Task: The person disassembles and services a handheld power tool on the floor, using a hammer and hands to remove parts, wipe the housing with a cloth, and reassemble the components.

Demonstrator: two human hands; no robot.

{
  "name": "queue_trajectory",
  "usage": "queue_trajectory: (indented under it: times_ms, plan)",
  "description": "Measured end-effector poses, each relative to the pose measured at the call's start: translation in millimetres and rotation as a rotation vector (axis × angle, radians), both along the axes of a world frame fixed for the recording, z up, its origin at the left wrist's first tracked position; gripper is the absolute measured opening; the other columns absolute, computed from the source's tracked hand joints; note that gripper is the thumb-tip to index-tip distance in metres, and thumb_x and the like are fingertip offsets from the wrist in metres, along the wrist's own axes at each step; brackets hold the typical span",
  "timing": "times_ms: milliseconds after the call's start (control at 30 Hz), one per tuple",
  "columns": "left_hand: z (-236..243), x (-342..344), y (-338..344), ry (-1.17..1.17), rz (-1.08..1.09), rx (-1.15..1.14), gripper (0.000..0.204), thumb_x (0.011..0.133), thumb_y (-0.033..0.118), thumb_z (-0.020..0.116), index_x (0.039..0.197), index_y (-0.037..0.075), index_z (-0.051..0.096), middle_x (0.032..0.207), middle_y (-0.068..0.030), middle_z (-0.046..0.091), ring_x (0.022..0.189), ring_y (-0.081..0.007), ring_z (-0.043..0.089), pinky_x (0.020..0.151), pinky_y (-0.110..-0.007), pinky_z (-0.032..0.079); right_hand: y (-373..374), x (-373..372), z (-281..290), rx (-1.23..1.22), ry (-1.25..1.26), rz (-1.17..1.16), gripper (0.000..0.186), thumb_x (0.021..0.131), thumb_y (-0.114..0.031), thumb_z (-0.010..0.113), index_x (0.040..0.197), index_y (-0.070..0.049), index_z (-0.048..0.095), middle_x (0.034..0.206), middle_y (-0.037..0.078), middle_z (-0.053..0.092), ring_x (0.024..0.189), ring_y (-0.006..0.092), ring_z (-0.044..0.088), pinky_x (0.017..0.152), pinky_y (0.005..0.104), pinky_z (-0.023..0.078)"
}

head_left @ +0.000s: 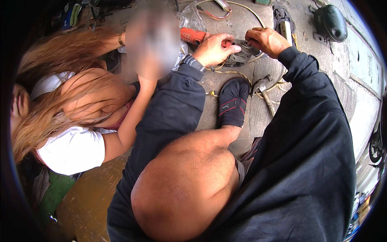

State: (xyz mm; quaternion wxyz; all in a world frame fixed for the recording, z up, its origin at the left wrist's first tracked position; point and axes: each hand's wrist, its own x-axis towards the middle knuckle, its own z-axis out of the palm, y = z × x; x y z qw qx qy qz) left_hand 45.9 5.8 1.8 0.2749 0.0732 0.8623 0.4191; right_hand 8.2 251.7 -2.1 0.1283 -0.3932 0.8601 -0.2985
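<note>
My left hand (216, 49) and my right hand (267, 41) both grip a dark grey metal part (243, 53) lying on the concrete floor at the top of the view. An orange power tool body (192, 36) lies just left of my left hand, touching it. A cream cord (230, 72) runs under the part. My foot in a black sock (233, 101) rests just below my hands, and my bare knee fills the lower middle.
A hammer (264, 90) lies to the right of my foot. Another person in a white top (70, 149) leans in close on my left. A dark rounded metal housing (330, 22) sits at the top right. Cables (215, 14) lie at the top.
</note>
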Motion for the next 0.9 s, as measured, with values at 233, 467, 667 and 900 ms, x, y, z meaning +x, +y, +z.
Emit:
queue_trajectory:
  times_ms: [233, 467, 667, 900]
  plan:
    - [-7.4, -1.3, -5.5, -0.009, -0.046, -0.011, 0.047, 0.092, 0.033, 0.073, 0.124, 0.0, 0.064, 0.114, -0.0138, 0.071, 0.106, -0.0198, 0.068, 0.092, -0.033, 0.053, 0.4, 1.6, -5.1, -0.014, -0.026, -0.02, 0.014, 0.09, -0.008, 0.064, 0.102, -0.002, 0.06, 0.095, 0.017, 0.066, 0.089, 0.0383, 0.066, 0.08, 0.0436, 0.053]
    - [-2.3, 0.8, -4.8, -0.04, -0.034, 0.023, 0.041, 0.095, 0.028, 0.067, 0.125, 0.001, 0.064, 0.116, -0.0126, 0.071, 0.109, -0.0182, 0.067, 0.095, -0.031, 0.051, 0.4, 4.1, -7.8, -0.037, -0.048, -0.027, 0.013, 0.089, -0.007, 0.064, 0.101, -0.001, 0.061, 0.093, 0.017, 0.067, 0.089, 0.0379, 0.066, 0.079, 0.0429, 0.052]
    - [0.7, 2.1, -4.9, -0.016, -0.023, 0.01, 0.038, 0.095, 0.027, 0.066, 0.124, 0.002, 0.065, 0.116, -0.0113, 0.071, 0.108, -0.0178, 0.067, 0.095, -0.031, 0.051, 4.1, 5.0, -13.5, -0.094, -0.11, -0.069, 0.013, 0.09, -0.007, 0.066, 0.101, -0.002, 0.062, 0.089, 0.015, 0.067, 0.084, 0.0345, 0.067, 0.075, 0.0409, 0.053]
    - [-3.9, 4.6, -5.6, 0.077, -0.015, 0.051, 0.036, 0.094, 0.028, 0.065, 0.118, 0.001, 0.067, 0.103, -0.0152, 0.074, 0.099, -0.0233, 0.071, 0.09, -0.033, 0.054, 5.1, 7.7, -15.9, -0.12, -0.086, -0.082, 0.013, 0.09, -0.007, 0.066, 0.101, -0.002, 0.062, 0.088, 0.015, 0.067, 0.082, 0.0333, 0.067, 0.074, 0.0404, 0.053]
